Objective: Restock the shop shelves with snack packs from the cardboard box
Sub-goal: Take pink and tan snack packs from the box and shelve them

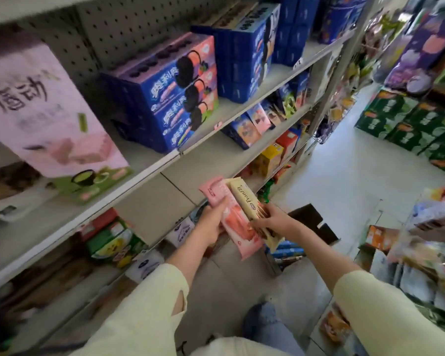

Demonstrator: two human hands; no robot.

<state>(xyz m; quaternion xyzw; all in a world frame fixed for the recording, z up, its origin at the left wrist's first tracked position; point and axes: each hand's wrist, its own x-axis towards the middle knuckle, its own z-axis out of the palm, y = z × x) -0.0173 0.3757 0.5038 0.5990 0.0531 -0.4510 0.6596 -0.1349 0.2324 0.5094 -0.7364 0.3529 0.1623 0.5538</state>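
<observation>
place: shop | evidence: pegboard shelves (165, 163) stocked with boxed biscuits (175, 98)

Green cartons (406, 122) are stacked on the pale floor (344, 170) across the aisle.
</observation>
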